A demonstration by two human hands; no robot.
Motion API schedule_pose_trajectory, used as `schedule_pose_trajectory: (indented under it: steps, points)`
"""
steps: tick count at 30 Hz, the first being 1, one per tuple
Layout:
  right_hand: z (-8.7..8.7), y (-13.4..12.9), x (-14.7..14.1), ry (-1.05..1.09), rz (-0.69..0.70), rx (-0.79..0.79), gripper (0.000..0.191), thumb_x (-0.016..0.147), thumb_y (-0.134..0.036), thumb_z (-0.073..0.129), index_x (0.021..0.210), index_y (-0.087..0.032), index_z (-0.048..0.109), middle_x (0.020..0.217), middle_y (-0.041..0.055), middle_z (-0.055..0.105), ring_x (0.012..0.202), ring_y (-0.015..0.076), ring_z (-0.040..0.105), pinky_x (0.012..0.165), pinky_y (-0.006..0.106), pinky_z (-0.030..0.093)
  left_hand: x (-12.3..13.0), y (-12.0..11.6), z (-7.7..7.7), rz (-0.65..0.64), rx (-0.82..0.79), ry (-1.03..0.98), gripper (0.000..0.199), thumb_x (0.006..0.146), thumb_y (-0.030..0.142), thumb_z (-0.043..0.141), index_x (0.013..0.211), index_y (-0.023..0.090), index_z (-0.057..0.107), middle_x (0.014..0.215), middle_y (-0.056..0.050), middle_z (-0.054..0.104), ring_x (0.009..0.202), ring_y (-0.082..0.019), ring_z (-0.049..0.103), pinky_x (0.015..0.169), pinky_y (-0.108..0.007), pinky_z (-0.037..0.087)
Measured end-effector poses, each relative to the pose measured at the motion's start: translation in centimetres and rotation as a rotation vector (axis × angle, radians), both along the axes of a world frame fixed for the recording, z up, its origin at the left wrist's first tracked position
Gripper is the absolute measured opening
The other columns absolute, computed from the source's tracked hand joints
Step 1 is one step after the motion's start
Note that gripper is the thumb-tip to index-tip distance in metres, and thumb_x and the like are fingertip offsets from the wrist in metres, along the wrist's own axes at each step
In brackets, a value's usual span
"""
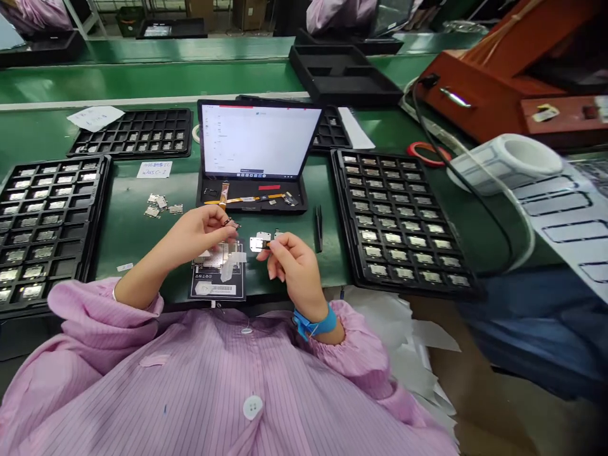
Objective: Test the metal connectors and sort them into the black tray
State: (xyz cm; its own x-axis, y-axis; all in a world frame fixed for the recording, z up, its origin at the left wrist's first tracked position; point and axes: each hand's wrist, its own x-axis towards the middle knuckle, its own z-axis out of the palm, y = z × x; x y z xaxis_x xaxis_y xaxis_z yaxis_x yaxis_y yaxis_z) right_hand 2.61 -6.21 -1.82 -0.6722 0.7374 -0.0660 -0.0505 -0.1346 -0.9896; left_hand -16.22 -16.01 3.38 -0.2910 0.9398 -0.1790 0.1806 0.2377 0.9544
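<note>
My left hand (204, 231) is closed in a pinch above a black board with metal shields and a label (217, 289). At its fingertips shows a small dark part (232, 223), mostly covered by the fingers. An orange flex cable (224, 193) reaches down behind that hand; whether they touch, I cannot tell. My right hand (294, 263), with a blue wrist strap, pinches a small silvery circuit board module (259, 242) just right of the black board. Another small module (277, 234) is partly hidden behind the right fingers.
A device with a lit screen (259, 142) stands ahead. Trays of modules flank it: a left tray (102, 183), a right tray (339, 190) and a back tray (187, 130). Black tweezers (318, 229) lie by the right tray. Loose modules (161, 204) sit at left. A label roll (503, 161) is far right.
</note>
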Motion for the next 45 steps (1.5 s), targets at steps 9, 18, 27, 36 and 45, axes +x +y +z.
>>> schedule_pose_trajectory:
  steps: [9,18,27,36,45]
  points:
    - [-2.0,0.3,-0.1,0.054,-0.096,-0.01,0.025,0.085,-0.039,0.061,0.073,-0.019,0.052,0.068,-0.0008,0.067,0.039,0.0046,0.043,0.037,0.02,0.028,0.8,2.4,-2.9,-0.104,-0.095,-0.454,0.032,0.068,0.024,0.081,0.077,0.015,0.052,0.062,0.003,0.06,0.05,-0.006,0.057,0.049,-0.015,0.045]
    - [-2.3,0.1,0.0,0.026,-0.114,0.024,0.023,0.086,-0.037,0.06,0.075,-0.02,0.051,0.068,-0.0011,0.067,0.039,0.0047,0.044,0.04,0.02,0.032,2.6,2.0,-3.5,0.017,-0.067,-0.385,0.03,0.072,0.024,0.079,0.095,0.014,0.062,0.075,0.0,0.067,0.067,-0.013,0.068,0.061,-0.02,0.053]
    - [-2.3,0.0,0.2,0.005,-0.113,0.051,0.021,0.087,-0.035,0.059,0.075,-0.02,0.051,0.069,-0.0005,0.067,0.04,0.0051,0.043,0.042,0.021,0.034,2.8,2.0,-2.6,0.071,-0.124,-0.3,0.013,0.078,0.018,0.071,0.089,0.014,0.066,0.068,-0.001,0.067,0.064,-0.011,0.066,0.044,-0.014,0.039]
    - [-2.1,-0.1,0.3,-0.016,-0.075,0.072,0.02,0.088,-0.033,0.058,0.075,-0.02,0.051,0.068,0.0,0.067,0.04,0.0055,0.042,0.043,0.021,0.035,3.1,2.0,-2.2,0.088,-0.147,-0.291,0.01,0.08,0.017,0.07,0.087,0.014,0.065,0.067,0.0,0.067,0.061,-0.01,0.065,0.044,-0.013,0.04]
    - [-2.4,-0.1,0.3,-0.028,-0.08,0.084,0.021,0.088,-0.035,0.059,0.076,-0.019,0.052,0.069,0.001,0.069,0.039,0.0055,0.041,0.042,0.021,0.034,2.9,2.1,-2.8,0.046,-0.133,-0.222,0.01,0.079,0.017,0.071,0.087,0.014,0.065,0.066,0.0,0.067,0.06,-0.009,0.064,0.049,-0.015,0.044]
